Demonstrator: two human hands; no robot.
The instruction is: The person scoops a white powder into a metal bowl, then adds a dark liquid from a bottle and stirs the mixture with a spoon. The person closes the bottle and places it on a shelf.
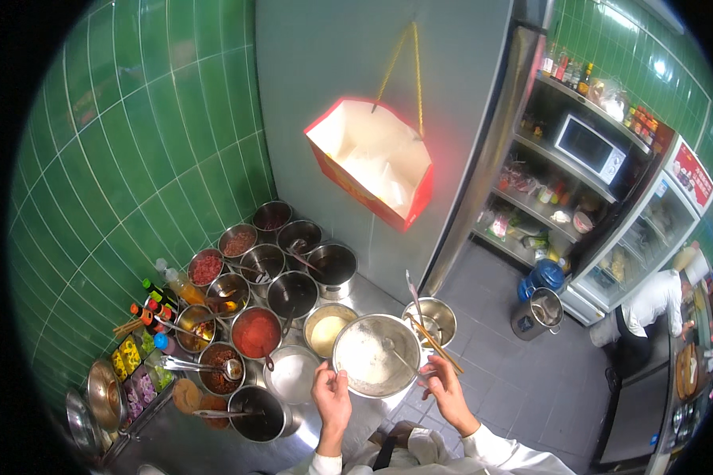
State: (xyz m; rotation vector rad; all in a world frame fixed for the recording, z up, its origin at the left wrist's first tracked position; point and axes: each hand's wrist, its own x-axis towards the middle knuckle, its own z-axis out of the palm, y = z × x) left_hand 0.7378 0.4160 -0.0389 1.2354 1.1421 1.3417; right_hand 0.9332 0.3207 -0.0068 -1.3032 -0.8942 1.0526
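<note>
In the head view a steel bowl of white powder [362, 359] is held up over the counter's edge. My left hand [333, 395] grips its left rim, thumb on top. At its right side my right hand [445, 392] is close to the rim and a spoon [404, 361] whose bowl lies in the powder; whether the fingers pinch the handle is not clear. Just above the right hand, wooden chopsticks [437, 347] lean on a steel pot [445, 317] that also holds a ladle. Left of the bowl stand a pot of pale yellow contents [327, 335] and a pot of white contents [291, 374].
Several steel pots of sauces and red paste [255, 332] crowd the counter [184, 442] at the left, with bottles [148, 317] by the tiled wall. A red paper bag [368, 172] hangs ahead. Far right, a person in white [653, 303] bends near a glass-door fridge [636, 237].
</note>
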